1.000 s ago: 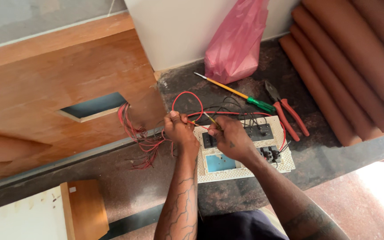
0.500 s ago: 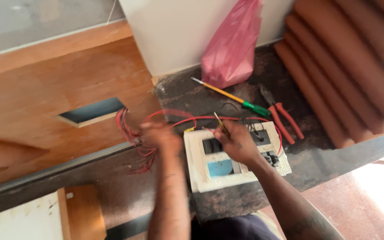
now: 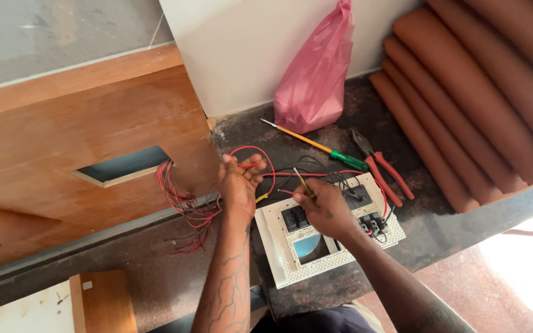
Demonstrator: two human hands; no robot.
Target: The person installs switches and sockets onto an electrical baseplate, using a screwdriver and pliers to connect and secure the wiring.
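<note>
A white rectangular switch plate (image 3: 316,246) lies face down on a dark stone counter (image 3: 439,228), close to the counter's near edge. Its back shows a lattice frame, several black switch modules, one round pale blue opening, and black and red wiring along its far and right sides.

The right hand (image 3: 325,209) rests on the far part of the plate, fingers closed around a thin yellow-handled tool (image 3: 304,184) whose tip points away from the person, toward the wires. The left hand (image 3: 239,182) hovers just left of the plate's far left corner, palm turned up and fingers loosely curled, pinching a red wire (image 3: 260,154) at the fingertips. That wire loops up and over toward the plate. More red wires (image 3: 183,206) hang in a tangled bundle from a rectangular cut-out (image 3: 121,165) in a wooden panel (image 3: 87,129) that stands at the counter's left edge.

Farther back on the counter, beyond the plate, lies a screwdriver with a yellow shaft and green handle (image 3: 322,147), and just right of it a pair of pliers with red grips (image 3: 380,166), whose handles nearly touch the plate's far right corner. A pink plastic bag (image 3: 316,80) stands knotted against the white wall (image 3: 242,49) at the counter's back edge; its contents cannot be seen. Terracotta-coloured pipes (image 3: 482,105) lie side by side along the counter's right end.
</note>
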